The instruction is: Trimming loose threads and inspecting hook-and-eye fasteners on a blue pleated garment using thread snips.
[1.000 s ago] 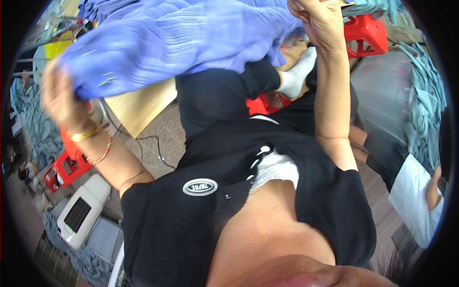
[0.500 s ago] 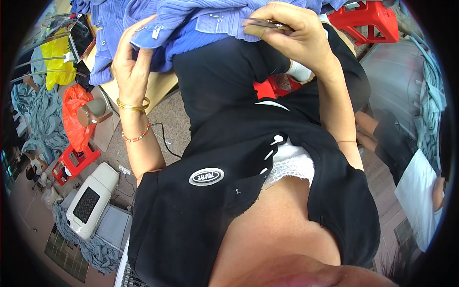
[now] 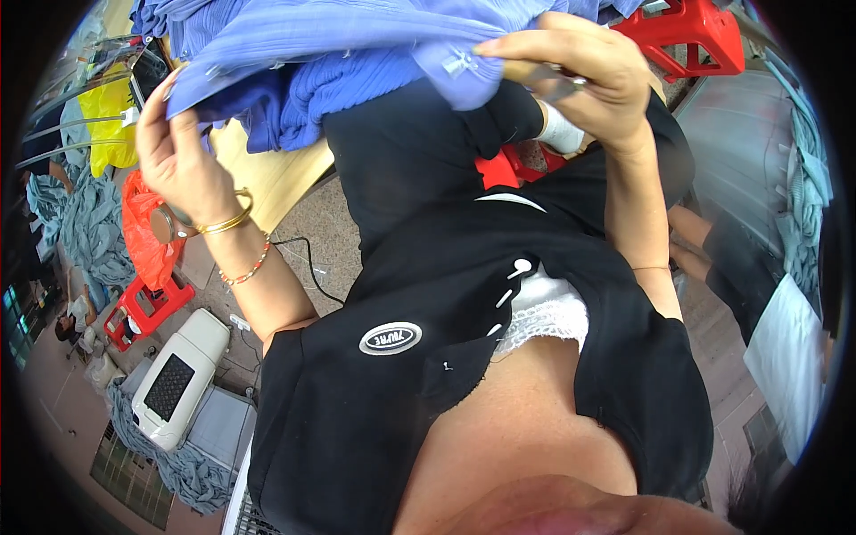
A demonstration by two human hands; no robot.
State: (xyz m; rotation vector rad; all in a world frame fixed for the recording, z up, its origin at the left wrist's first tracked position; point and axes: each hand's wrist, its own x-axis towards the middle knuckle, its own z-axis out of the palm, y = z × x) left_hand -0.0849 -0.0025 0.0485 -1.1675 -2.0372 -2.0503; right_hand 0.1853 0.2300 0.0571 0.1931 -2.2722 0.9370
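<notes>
A ribbed periwinkle-blue garment is stretched between my hands over the table edge and my lap. My left hand pinches its edge at the left. On the right, the thumb and forefinger of my right hand grip a garment corner with a small pale fastening on it. Small metal snips are tucked in that same hand, blurred and partly hidden by the fingers. More small pale fastenings show along the stretched edge.
Beneath the garment is a light wooden tabletop. Red plastic stools stand at upper right and left. A red bag, a yellow bag, a white padded seat and grey-blue cloth piles are at left. Another person's legs show at right.
My left hand has moved left and down, and the garment edge is now drawn out between both hands. My right hand has shifted slightly right and down, gripping a corner with the snips still held.
</notes>
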